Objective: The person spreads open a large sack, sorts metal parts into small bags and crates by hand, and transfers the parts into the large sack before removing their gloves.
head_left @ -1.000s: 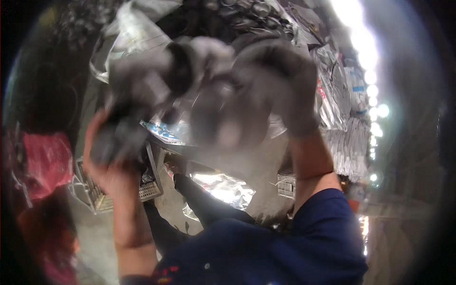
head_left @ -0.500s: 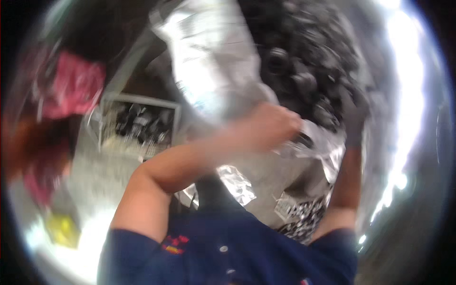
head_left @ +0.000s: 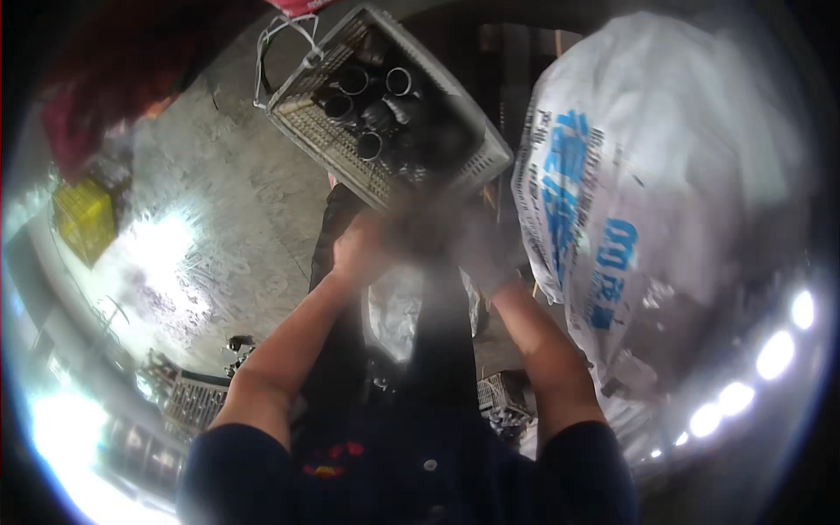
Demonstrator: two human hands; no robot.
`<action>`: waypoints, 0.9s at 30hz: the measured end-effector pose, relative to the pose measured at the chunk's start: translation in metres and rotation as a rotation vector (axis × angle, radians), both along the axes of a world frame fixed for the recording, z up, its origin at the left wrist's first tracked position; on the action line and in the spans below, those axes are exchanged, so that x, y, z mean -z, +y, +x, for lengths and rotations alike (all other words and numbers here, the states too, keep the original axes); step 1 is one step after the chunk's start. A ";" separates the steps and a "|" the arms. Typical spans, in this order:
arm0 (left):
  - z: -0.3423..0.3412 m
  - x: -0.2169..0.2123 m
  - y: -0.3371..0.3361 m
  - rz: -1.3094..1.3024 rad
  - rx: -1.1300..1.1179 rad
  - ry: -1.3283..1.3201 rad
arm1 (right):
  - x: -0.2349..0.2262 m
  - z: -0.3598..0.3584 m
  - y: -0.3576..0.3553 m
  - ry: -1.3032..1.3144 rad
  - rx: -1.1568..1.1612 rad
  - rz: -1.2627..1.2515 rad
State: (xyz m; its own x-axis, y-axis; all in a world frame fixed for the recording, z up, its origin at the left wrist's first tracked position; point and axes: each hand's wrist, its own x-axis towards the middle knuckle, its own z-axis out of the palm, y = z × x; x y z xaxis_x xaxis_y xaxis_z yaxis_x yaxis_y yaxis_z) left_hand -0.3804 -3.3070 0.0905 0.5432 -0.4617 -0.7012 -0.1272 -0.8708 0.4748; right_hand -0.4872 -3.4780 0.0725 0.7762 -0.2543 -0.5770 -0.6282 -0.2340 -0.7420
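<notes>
Item (head_left: 422, 229), dark and blurred, between left hand (head_left: 360, 248) and right hand (head_left: 486, 255), near crate (head_left: 313, 133); cannot tell if either clamps it

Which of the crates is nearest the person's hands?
The large pale crate at top centre, holding dark, round-mouthed parts. The yellow crate, lower-left crate and lower-right crate all sit farther off.

I see a big white sack (head_left: 674, 114) with blue print on the right. Yellow basket (head_left: 85, 220) far left, bright glare on the grey floor (head_left: 249, 149) beside it. Greyish crate (head_left: 194, 402) lower left, smaller crate (head_left: 500, 394) lower right. Crumpled silvery sheet (head_left: 392, 319) near the middle. Row of bright lights (head_left: 735, 398) lower right.
</notes>
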 end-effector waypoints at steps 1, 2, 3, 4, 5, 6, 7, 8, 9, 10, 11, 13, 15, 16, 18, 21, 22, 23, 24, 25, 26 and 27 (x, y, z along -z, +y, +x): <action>0.008 0.013 0.017 -0.001 0.000 -0.022 | 0.028 0.021 0.011 0.216 -0.186 -0.132; 0.016 0.029 0.031 0.010 -0.002 -0.029 | 0.055 0.038 0.019 0.429 -0.371 -0.269; 0.023 0.045 0.044 0.018 -0.002 -0.032 | 0.085 0.046 0.028 0.436 -0.380 -0.259; 0.032 0.060 0.055 0.026 -0.006 -0.025 | 0.115 0.053 0.038 0.379 -0.325 -0.322; 0.043 0.075 0.063 0.065 -0.089 0.067 | 0.143 0.058 0.044 0.323 -0.266 -0.386; 0.054 0.089 0.070 0.107 -0.175 0.156 | 0.160 0.073 0.045 0.410 -0.297 -0.336; 0.066 0.099 0.067 0.104 -0.170 0.163 | 0.188 0.069 0.047 0.418 -0.293 -0.338; 0.079 0.106 0.062 0.086 -0.180 0.153 | 0.222 0.057 0.050 0.411 -0.286 -0.360; 0.096 0.111 0.057 0.075 -0.194 0.133 | 0.248 0.056 0.054 0.394 -0.281 -0.376; 0.113 0.116 0.054 0.130 -0.136 0.111 | 0.242 0.066 0.059 0.479 -0.380 -0.520; 0.128 0.127 0.055 0.130 -0.137 0.108 | 0.260 0.067 0.059 0.475 -0.380 -0.520; 0.153 0.144 0.050 0.066 0.011 -0.077 | 0.290 0.059 0.045 0.734 -0.151 -0.199; 0.178 0.162 0.040 0.075 0.105 -0.163 | 0.307 0.058 0.045 0.746 -0.205 -0.273; 0.191 0.170 0.035 0.082 0.138 -0.176 | 0.306 0.063 0.047 0.754 -0.269 -0.339; 0.211 0.192 0.026 0.095 0.170 -0.183 | 0.291 0.087 0.076 0.680 -0.175 -0.423; 0.224 0.233 0.011 0.126 0.288 -0.286 | 0.252 0.144 0.068 0.797 -0.224 -0.201; 0.225 0.253 0.010 0.122 0.377 -0.354 | 0.244 0.162 0.071 0.833 -0.202 -0.116; 0.226 0.272 0.002 0.099 0.472 -0.415 | 0.243 0.169 0.071 0.881 -0.167 -0.041; 0.226 0.288 -0.007 0.084 0.478 -0.401 | 0.258 0.161 0.073 0.898 -0.156 -0.045; 0.225 0.302 -0.016 0.083 0.621 -0.452 | 0.276 0.150 0.076 0.832 -0.154 -0.127; 0.222 0.315 -0.022 0.081 0.764 -0.503 | 0.293 0.137 0.077 0.766 -0.155 -0.208; 0.220 0.328 -0.018 0.086 0.771 -0.482 | 0.294 0.144 0.079 0.781 -0.158 -0.193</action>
